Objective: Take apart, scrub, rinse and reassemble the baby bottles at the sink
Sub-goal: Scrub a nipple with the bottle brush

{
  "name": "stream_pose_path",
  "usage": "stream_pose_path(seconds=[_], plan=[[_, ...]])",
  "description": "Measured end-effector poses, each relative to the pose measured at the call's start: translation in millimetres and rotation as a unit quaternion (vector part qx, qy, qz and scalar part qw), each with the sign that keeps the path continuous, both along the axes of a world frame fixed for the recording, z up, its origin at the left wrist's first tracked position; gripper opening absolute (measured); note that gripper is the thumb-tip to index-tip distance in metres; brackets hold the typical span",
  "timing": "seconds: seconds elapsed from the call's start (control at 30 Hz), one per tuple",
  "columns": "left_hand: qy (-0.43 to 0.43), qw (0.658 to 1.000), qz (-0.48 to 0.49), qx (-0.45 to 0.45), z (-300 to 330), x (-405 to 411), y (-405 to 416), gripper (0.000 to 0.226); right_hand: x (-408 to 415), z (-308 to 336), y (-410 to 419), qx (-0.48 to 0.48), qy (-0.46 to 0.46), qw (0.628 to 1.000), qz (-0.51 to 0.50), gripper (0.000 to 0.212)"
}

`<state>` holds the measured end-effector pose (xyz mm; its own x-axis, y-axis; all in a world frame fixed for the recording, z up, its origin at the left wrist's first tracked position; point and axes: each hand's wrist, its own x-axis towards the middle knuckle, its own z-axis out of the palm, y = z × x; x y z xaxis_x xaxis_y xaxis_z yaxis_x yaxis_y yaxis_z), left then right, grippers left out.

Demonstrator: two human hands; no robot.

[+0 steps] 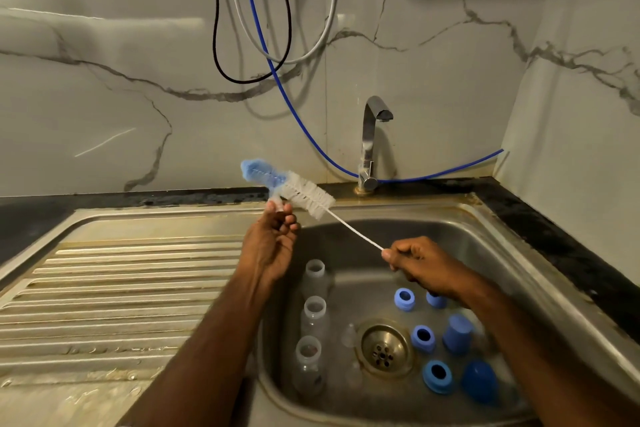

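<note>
Presently, by size: sink [491, 229], steel, with ribbed drainboard [121, 288] to its left; tap [372, 139] at the back rim, no water visibly running; blue hose [311, 135] trailing down behind it.

Basin contents: three clear bottles [314, 315] standing open-mouthed in a row along the left wall, all stripped of their tops. Blue rings [423, 338] lie scattered right of the drain [383, 348]; two blue caps [458, 333] sit beyond them. A clear teat [349, 334], possibly two, rests just beside the drain; the outline is too faint to count.

Brush [294, 189]: white bristles with blue tip, long twisted-wire stem, held in the air above the basin's rear edge.

Right hand [420, 269]: fingers curled, thumb and forefinger pinching the stem's near end.

Left hand [272, 246]: fingers curled upward, tips pinching a small clear part [277, 203], apparently a teat, with the brush head run through or across it.

Stage, as judged: dismantling complete; scrubbing of small parts in hand.

Risks: the thin stem can flex and flick the bristles sideways, spraying suds; the slick clear part may slip from the pinch and drop; loose teats beside the drain could wash against it once water runs.
</note>
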<state>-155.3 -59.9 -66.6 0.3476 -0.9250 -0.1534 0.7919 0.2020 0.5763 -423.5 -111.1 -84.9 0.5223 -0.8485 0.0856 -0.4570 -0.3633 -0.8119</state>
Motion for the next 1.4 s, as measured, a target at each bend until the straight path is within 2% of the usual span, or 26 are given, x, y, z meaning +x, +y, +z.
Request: stream_pose_path(seconds=[0.1,0.27,0.37,0.43,0.5,0.63,0.73,0.83,0.9,0.97,1.1,1.17,1.23,1.4], plan=[[-0.032,0.999,-0.012,0.023,-2.3,-0.5,1.1,0.031,-1.6,1.8,4.9,0.030,-0.002,1.000,0.006,0.036],[-0.129,0.989,-0.051,0.048,-7.3,-30.8,-1.0,0.032,31.0,5.2,20.3,0.005,-0.055,0.998,0.010,0.033],[-0.085,0.995,-0.017,0.054,-4.5,-20.0,-2.1,0.035,19.0,9.2,16.5,0.045,-0.056,0.997,-0.002,0.036],[-0.019,0.999,0.024,0.040,-3.4,-3.8,-0.7,0.030,1.5,10.6,12.9,0.075,-0.016,0.997,0.009,0.037],[-0.007,0.998,0.043,0.035,-3.9,4.5,3.1,0.024,-7.8,8.9,11.2,0.077,0.034,0.996,0.024,0.038],[-0.126,0.991,-0.012,0.033,-5.7,-21.2,5.2,0.021,11.6,5.7,14.6,0.037,0.015,0.999,-0.001,0.037],[-0.180,0.982,-0.052,0.002,-7.5,-33.8,4.9,0.018,17.3,6.8,11.3,-0.009,-0.008,0.999,-0.030,0.035],[-0.247,0.967,-0.064,0.006,-17.2,-28.7,4.1,0.031,0.7,12.4,3.1,0.020,-0.047,0.997,-0.057,0.035],[-0.357,0.932,-0.065,0.011,-23.8,-29.0,4.0,0.030,-14.2,17.7,-0.7,0.040,-0.057,0.994,-0.080,0.035],[-0.479,0.876,-0.061,-0.006,-26.9,-34.2,6.1,0.016,-23.5,21.3,-4.1,0.042,-0.044,0.994,-0.096,0.038],[-0.617,0.785,-0.050,-0.012,-36.5,-58.6,-5.2,0.017,-42.4,19.7,-12.3,0.068,0.001,0.992,-0.107,0.039],[-0.700,0.713,-0.042,0.015,-46.3,-68.4,-20.3,0.020,-50.5,17.4,-15.8,0.088,0.027,0.990,-0.107,0.040],[-0.750,0.658,-0.058,0.028,-54.8,-77.2,-34.9,0.015,-55.8,16.3,-16.3,0.098,0.033,0.989,-0.105,0.039],[-0.850,0.494,-0.160,0.087,-73.6,-93.2,-70.8,0.025,-60.6,10.2,-22.6,0.112,0.022,0.988,-0.109,0.036]])
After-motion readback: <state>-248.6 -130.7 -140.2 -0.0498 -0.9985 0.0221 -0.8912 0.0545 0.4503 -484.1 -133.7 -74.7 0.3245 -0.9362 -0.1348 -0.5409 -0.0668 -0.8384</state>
